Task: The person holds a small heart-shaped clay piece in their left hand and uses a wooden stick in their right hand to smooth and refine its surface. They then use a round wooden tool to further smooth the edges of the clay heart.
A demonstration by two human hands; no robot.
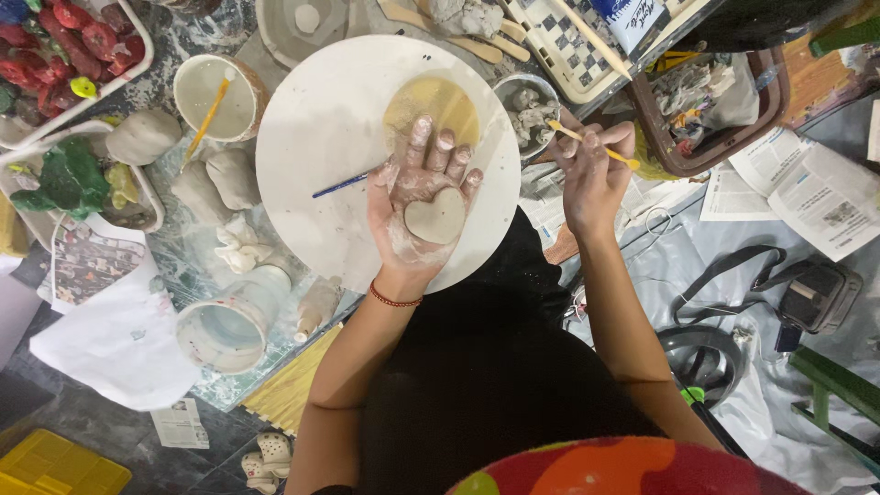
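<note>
Soft clay heart [436, 216] rests on the spread left hand [417, 206] mid-frame, easily dented; support underneath. Right hand [591, 174] pinches a yellow tool [594, 146].

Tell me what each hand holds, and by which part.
The left hand cradles a clay heart flat on its open palm. The right hand pinches a yellow-tipped wooden tool near the middle of its shaft.

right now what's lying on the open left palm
A flat, heart-shaped piece of grey clay lies on the palm of the left hand, which is smeared with clay. The hand is over the round white board; the board beneath the hand is covered.
</note>
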